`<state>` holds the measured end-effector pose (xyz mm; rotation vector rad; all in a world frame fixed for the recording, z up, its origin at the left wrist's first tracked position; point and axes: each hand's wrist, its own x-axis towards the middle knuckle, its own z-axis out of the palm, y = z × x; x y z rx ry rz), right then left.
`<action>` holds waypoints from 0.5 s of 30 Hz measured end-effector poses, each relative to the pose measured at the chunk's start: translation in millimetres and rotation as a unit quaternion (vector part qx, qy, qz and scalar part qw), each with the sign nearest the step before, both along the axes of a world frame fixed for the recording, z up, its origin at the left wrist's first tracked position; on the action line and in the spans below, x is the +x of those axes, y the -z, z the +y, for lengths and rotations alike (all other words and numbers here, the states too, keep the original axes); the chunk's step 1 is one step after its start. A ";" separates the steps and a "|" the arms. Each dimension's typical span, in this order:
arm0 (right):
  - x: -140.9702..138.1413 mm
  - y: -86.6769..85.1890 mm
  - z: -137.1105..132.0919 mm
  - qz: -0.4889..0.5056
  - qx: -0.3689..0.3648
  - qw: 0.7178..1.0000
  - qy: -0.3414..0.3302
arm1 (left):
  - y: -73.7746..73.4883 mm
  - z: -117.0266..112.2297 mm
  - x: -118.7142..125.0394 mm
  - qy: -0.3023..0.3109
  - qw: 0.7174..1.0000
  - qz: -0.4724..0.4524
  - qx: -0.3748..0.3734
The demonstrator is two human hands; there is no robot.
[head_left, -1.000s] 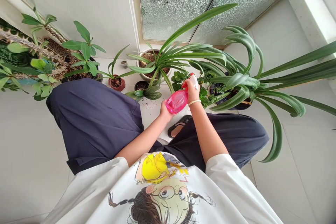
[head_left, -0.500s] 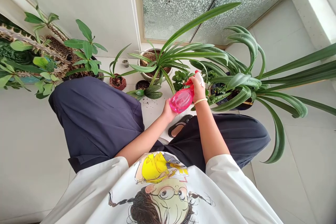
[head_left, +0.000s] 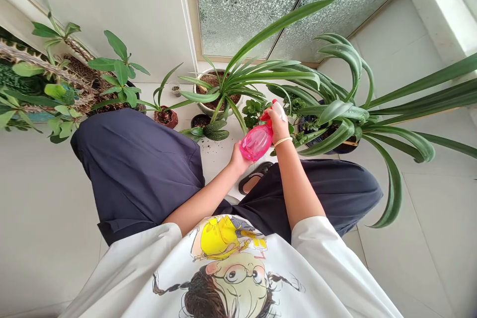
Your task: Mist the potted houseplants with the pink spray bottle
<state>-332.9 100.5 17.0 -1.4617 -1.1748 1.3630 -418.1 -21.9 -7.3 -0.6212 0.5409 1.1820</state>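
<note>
While a pink see-through spray bottle [head_left: 256,142] is held tilted near the middle of the view, the right hand [head_left: 278,126], at its two o'clock, has fingers curled closed around the red-and-white spray head [head_left: 280,111]; whether they are squeezing it I cannot tell. At the bottle's eight o'clock the left hand [head_left: 239,160] cups its lower end, the fingers mostly hidden behind the plastic, so how far they spread cannot be made out. Counting from the bottle, small rounded-leaf greenery [head_left: 253,108] grows just beyond at twelve o'clock. On the floor [head_left: 214,161], a white pot [head_left: 205,109] with a long-leaved plant [head_left: 231,82] stands between ten and eleven, a small black pot [head_left: 192,123] and a reddish pot [head_left: 173,120] between nine and ten. Broad strap-leaved growth [head_left: 348,114] spreads near three o'clock, and a black sandal [head_left: 264,168] shows at six
</note>
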 end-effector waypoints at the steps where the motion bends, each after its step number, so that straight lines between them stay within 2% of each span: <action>1: 0.4 1.3 0.4 -0.001 -0.001 1.000 0.003 | 0.0 -0.1 0.4 0.001 1.000 0.002 0.000; 9: 0.4 1.8 -0.4 -0.002 0.007 1.000 -0.011 | -4.4 -1.3 -0.2 -0.002 1.000 -0.004 -0.003; 15: -0.7 5.2 1.6 0.004 -0.005 1.000 -0.006 | 0.4 -1.6 1.7 -0.001 1.000 0.003 0.009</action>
